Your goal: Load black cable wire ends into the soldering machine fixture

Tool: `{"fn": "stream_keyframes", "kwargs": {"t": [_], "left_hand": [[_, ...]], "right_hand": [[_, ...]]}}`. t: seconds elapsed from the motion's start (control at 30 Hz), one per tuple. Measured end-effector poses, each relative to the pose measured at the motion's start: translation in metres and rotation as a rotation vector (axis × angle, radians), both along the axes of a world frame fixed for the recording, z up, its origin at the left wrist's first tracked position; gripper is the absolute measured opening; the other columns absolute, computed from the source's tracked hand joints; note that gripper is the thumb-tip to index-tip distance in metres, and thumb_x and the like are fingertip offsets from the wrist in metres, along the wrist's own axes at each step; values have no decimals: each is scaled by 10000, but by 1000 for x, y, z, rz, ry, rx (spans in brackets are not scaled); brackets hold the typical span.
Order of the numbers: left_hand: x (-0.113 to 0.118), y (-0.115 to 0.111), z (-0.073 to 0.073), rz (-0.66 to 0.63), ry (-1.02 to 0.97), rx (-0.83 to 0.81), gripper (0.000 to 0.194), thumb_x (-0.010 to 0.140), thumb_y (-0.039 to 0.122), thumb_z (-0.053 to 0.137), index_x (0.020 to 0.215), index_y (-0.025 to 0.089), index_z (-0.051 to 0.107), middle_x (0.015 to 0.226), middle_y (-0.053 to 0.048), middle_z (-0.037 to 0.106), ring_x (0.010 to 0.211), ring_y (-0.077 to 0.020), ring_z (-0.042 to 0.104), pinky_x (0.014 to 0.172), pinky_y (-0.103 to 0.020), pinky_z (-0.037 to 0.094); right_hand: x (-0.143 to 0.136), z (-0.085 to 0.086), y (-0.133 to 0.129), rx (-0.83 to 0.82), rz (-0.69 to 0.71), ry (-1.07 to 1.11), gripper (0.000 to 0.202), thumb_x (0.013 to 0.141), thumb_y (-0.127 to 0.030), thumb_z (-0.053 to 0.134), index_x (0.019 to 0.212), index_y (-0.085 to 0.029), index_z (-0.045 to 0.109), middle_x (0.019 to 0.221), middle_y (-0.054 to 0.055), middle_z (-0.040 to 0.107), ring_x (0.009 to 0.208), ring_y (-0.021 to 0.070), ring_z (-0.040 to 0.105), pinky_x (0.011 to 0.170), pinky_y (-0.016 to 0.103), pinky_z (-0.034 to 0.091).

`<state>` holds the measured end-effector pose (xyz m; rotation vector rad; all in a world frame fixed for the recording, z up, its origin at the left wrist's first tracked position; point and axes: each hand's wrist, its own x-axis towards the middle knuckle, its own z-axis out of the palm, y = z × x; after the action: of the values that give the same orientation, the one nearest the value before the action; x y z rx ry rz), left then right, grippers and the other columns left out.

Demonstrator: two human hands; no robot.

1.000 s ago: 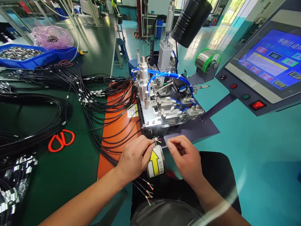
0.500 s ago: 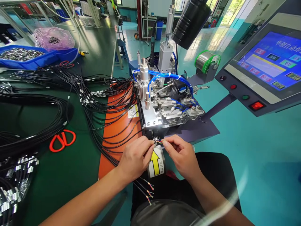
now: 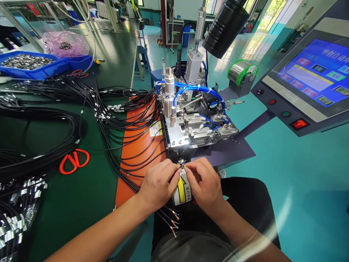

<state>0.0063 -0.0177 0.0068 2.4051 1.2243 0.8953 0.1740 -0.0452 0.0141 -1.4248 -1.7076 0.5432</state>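
Observation:
My left hand pinches the stripped end of a black cable with coloured inner wires, right in front of the soldering machine. My right hand meets it there, fingertips closed on the same wire tips. Both hands sit just above a white label with a yellow arrow. Three more stripped cable ends hang below my left wrist over the bench edge.
Many black cables spread over an orange mat and the green bench. Orange scissors lie at left. Blue trays of metal parts stand far left. A solder spool and touchscreen panel are at right.
My right hand has moved left from beside the label until its fingertips meet my left hand at the wire end. The left hand has barely shifted.

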Motion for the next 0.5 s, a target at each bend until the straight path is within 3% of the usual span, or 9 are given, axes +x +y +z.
{"fn": "stream_keyframes", "kwargs": {"t": [0.23, 0.37, 0.5], "left_hand": [[1, -2, 1, 49, -35, 26, 162, 949, 206, 508, 853, 173, 634, 736, -24, 608, 672, -140, 564, 620, -265, 449], [1, 0, 2, 46, -83, -10, 132, 947, 205, 522, 902, 175, 643, 786, -31, 628, 728, -146, 581, 663, -271, 465], [1, 1, 2, 25, -100, -28, 126, 940, 195, 532, 918, 168, 653, 803, -40, 624, 754, -156, 573, 684, -284, 465]], "right_hand": [[-12, -18, 0, 157, 20, -71, 141, 948, -169, 493, 973, -188, 630, 879, 89, 623, 813, 201, 611, 728, 330, 502], [-5, -8, -1, 62, 20, 67, 147, 947, -215, 518, 983, -214, 660, 906, 68, 628, 810, 185, 616, 723, 306, 503], [11, 0, 0, -121, -128, 271, 155, 928, -327, 574, 922, -212, 678, 899, 45, 650, 777, 174, 617, 676, 280, 491]]}}
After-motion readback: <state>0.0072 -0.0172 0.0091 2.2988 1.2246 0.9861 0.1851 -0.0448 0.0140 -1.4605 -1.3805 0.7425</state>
